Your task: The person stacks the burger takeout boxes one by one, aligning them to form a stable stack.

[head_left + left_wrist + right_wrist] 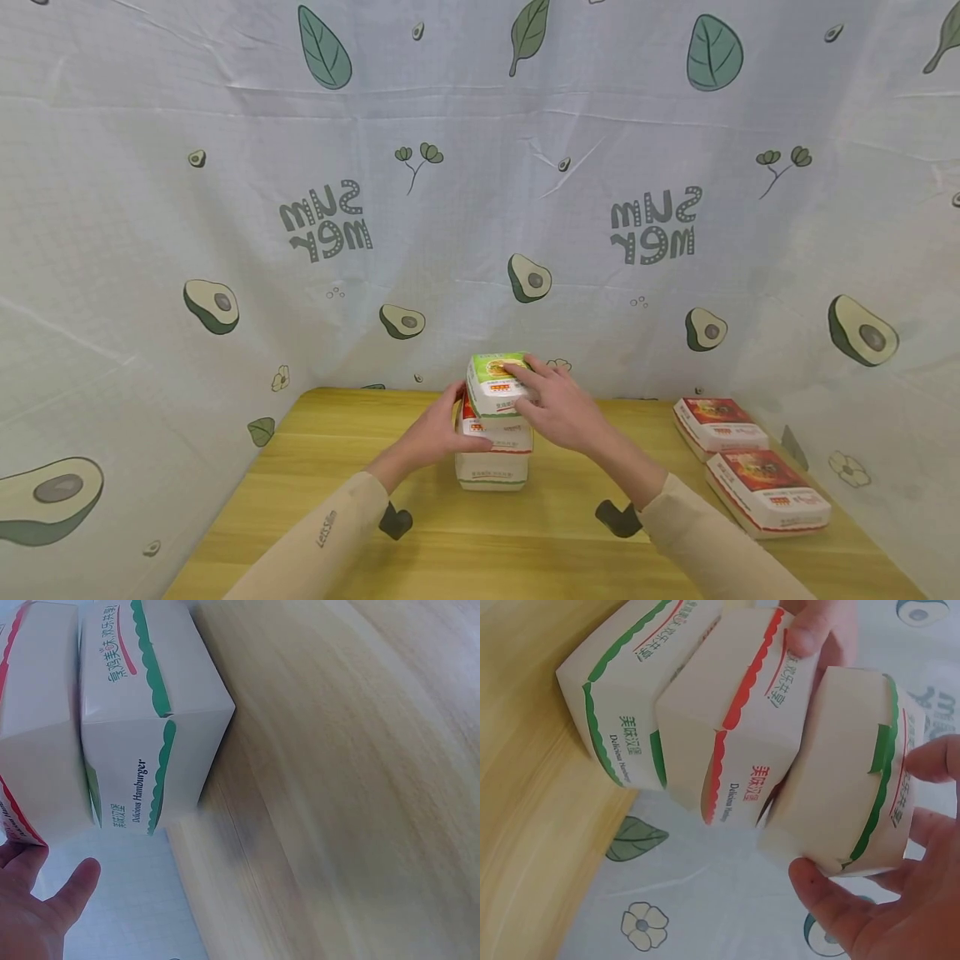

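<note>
Here, a bottom green-trimmed box (491, 477) stands on the bench (315, 483), about mid-width toward the far edge, with a red-trimmed box (502, 438) on it and a top green-trimmed box (489, 403) slightly askew above. The left hand (435, 429) grips the red-trimmed box at its left side, thumb across the front. The right hand (564, 406) pinches the top green-trimmed box between thumb and fingers. By the bench's far right corner lies a rear red-topped box (718, 423); a front red-topped box (772, 492) sits just before it, along the right edge.

Each cream sleeve (720, 533) has a curved black piece (395, 522) near its end, the left bearing dark "LetsSlim" lettering (326, 529).
</note>
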`<state>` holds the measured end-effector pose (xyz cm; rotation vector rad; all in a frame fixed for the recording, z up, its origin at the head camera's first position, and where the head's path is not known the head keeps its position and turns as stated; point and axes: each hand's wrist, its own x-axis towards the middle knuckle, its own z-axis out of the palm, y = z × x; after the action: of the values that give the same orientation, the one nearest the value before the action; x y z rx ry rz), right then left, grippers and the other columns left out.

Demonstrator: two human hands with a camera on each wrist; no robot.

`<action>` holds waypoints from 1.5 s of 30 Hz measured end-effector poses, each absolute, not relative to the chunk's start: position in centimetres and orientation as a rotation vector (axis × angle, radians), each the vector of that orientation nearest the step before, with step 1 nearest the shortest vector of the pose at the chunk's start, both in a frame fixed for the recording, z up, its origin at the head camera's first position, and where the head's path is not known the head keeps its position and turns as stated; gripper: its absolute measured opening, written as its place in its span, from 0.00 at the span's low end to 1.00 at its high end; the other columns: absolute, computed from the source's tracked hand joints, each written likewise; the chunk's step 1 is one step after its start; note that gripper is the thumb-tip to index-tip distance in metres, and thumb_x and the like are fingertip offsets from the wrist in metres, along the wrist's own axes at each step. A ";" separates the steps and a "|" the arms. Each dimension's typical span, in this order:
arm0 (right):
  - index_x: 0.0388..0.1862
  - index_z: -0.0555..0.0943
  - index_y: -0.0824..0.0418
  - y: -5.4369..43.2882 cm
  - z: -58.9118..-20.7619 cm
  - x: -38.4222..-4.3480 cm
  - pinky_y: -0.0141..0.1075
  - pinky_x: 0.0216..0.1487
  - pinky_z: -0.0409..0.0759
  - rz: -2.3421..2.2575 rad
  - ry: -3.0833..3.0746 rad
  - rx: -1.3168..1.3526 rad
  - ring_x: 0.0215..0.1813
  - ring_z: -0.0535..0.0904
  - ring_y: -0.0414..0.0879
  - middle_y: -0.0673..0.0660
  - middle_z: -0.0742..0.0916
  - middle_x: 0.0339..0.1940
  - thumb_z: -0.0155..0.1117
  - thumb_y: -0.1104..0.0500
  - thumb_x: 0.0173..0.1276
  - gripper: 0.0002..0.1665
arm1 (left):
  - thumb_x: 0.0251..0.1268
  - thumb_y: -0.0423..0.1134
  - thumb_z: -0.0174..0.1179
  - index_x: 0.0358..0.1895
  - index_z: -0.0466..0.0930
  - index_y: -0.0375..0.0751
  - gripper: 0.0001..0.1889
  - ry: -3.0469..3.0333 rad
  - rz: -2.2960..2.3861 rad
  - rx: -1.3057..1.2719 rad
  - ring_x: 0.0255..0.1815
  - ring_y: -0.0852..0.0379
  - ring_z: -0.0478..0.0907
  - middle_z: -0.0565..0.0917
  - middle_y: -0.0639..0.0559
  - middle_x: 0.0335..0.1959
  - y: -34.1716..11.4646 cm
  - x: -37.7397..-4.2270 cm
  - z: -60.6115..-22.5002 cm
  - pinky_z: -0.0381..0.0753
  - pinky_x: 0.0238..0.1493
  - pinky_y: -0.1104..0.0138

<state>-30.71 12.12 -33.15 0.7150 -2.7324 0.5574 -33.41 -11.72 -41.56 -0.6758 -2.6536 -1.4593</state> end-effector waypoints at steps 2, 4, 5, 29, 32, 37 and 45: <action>0.76 0.69 0.46 12.1 -33.2 -30.7 0.65 0.72 0.61 0.569 -2.713 0.719 0.76 0.64 0.67 0.61 0.68 0.79 0.54 0.48 0.70 0.35 | 0.44 0.64 0.77 0.78 0.52 0.57 0.58 -2.650 -1.456 -0.679 0.72 0.55 0.66 0.68 0.60 0.73 -11.7 -33.5 -41.6 0.63 0.73 0.46; 0.75 0.71 0.47 12.1 -33.2 -30.7 0.63 0.74 0.59 0.576 -2.692 0.730 0.76 0.65 0.65 0.61 0.69 0.78 0.56 0.48 0.69 0.35 | 0.44 0.64 0.77 0.79 0.51 0.57 0.59 -2.644 -1.458 -0.683 0.75 0.54 0.64 0.66 0.58 0.74 -11.7 -33.5 -41.6 0.62 0.74 0.45; 0.75 0.71 0.48 12.1 -33.2 -30.7 0.63 0.74 0.59 0.579 -2.683 0.735 0.76 0.66 0.64 0.60 0.69 0.78 0.57 0.48 0.68 0.34 | 0.44 0.64 0.77 0.79 0.50 0.57 0.59 -2.644 -1.457 -0.680 0.75 0.53 0.63 0.66 0.58 0.75 -11.7 -33.5 -41.6 0.61 0.74 0.45; 0.74 0.72 0.40 12.0 -34.0 -31.0 0.63 0.60 0.73 0.707 -2.664 0.696 0.70 0.70 0.67 0.60 0.65 0.80 0.62 0.40 0.69 0.34 | 0.42 0.64 0.78 0.80 0.44 0.63 0.64 -2.640 -1.515 -0.642 0.79 0.51 0.58 0.61 0.58 0.78 -11.7 -33.5 -41.6 0.61 0.73 0.41; 0.74 0.72 0.40 11.8 -34.0 -30.9 0.62 0.60 0.74 0.705 -2.664 0.703 0.69 0.71 0.67 0.60 0.66 0.80 0.62 0.39 0.69 0.34 | 0.42 0.64 0.78 0.80 0.43 0.65 0.63 -2.636 -1.529 -0.641 0.79 0.50 0.58 0.61 0.58 0.78 -11.7 -33.4 -41.5 0.61 0.73 0.40; 0.74 0.71 0.41 11.7 -34.0 -30.9 0.63 0.61 0.73 0.702 -2.668 0.708 0.71 0.70 0.67 0.61 0.65 0.80 0.62 0.39 0.69 0.35 | 0.42 0.62 0.79 0.80 0.43 0.65 0.63 -2.625 -1.554 -0.640 0.79 0.50 0.58 0.63 0.58 0.77 -11.7 -33.2 -41.5 0.61 0.72 0.40; 0.74 0.71 0.39 11.4 -34.0 -30.8 0.64 0.62 0.72 0.686 -2.674 0.714 0.73 0.68 0.67 0.59 0.65 0.80 0.60 0.38 0.70 0.34 | 0.44 0.56 0.81 0.80 0.39 0.65 0.66 -2.581 -1.613 -0.663 0.79 0.51 0.59 0.66 0.58 0.75 -11.7 -33.2 -41.4 0.62 0.72 0.40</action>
<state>-30.82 11.36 -34.03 0.7137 -2.6737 0.6865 -33.18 -11.70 -41.44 -0.6627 -2.5812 -1.6129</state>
